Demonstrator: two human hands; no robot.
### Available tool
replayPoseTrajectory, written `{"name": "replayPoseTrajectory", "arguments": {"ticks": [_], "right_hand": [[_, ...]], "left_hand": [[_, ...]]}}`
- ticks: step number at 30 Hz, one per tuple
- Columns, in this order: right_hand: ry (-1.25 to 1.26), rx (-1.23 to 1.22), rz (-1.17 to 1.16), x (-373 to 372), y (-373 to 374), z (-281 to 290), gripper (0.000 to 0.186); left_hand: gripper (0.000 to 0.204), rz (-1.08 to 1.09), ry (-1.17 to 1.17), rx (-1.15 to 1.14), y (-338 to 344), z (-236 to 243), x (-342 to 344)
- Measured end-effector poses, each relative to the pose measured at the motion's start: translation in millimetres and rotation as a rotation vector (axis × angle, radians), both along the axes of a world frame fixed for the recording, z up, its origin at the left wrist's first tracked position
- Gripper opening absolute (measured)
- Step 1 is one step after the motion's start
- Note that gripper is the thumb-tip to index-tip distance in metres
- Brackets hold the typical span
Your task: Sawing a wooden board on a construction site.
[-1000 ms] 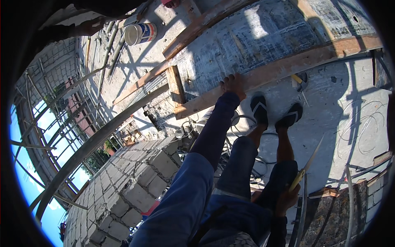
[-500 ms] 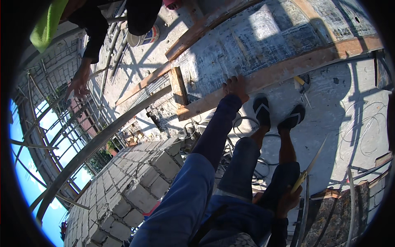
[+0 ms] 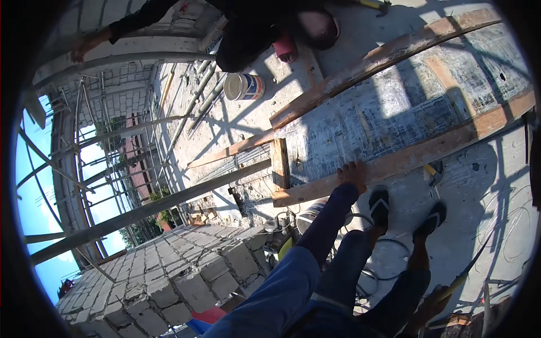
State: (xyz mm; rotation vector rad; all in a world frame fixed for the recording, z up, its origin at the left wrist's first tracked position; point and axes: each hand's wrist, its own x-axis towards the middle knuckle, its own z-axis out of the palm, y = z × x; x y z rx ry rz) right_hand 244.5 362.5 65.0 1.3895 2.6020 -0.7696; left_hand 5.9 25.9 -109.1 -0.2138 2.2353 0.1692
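In front of me lies a long wooden formwork panel (image 3: pixel 372 121), its face weathered blue-grey, with timber boards along its edges. My left hand (image 3: pixel 353 173) grips the near timber board (image 3: pixel 417 149), fingers curled over its edge close to the panel's left end. A short wooden block (image 3: pixel 279 163) stands across that end. Low at the right, my right hand (image 3: pixel 431 306) is closed around the yellow handle of a handsaw (image 3: pixel 452 286). The saw's blade points away to the upper right, apart from the panel. Part of the right hand is in shadow.
Beyond the panel crouches a person in dark clothes and pink footwear (image 3: pixel 286 49), one arm stretched left. A white bucket (image 3: pixel 243 87) is beside them. A long pole (image 3: pixel 152 213) runs leftward above a block wall (image 3: pixel 186 270). Cables (image 3: pixel 389 248) and a yellow-handled tool (image 3: pixel 433 170) lie near my feet.
My view has shifted, so the panel appears lower and further right. The left hand stays on the board and the right keeps the handsaw. The other person's arm now reaches further left.
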Motion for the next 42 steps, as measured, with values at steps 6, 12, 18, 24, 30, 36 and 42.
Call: {"name": "replayPoseTrajectory", "arguments": {"ticks": [6,12,18,24,30,36,42], "right_hand": [[0.178,-0.448,-0.262,-136.0,-14.5,-95.8,0.049],[0.558,-0.079,-0.075,-171.7,63.1,-323.6,0.052],[0.714,-0.468,-0.288,-253.0,-40.6,-246.2,0.042],[0.968,-0.991,-0.585,-315.4,14.3,-243.2,0.043],[1.134,-1.221,-0.702,-323.2,-19.6,-226.3,0.045],[1.201,-1.657,-0.371,-309.3,-43.8,-134.8,0.037],[1.286,-2.012,0.024,-308.7,-37.9,-143.5,0.029]], "left_hand": [[0.075,-0.002,0.001,-0.140,-34.6,29.1,7.4],[0.077,-0.006,0.071,-0.104,-16.3,0.3,11.2],[0.080,-0.025,0.077,-0.019,-39.3,-13.1,2.8],[0.084,-0.030,0.145,0.024,-48.4,-32.3,9.0],[0.105,-0.003,0.371,0.042,-75.0,-69.4,2.7],[0.103,-0.022,0.536,0.071,-117.7,-128.1,4.5],[0.103,-0.050,0.377,0.063,-104.7,-80.7,8.1]]}}
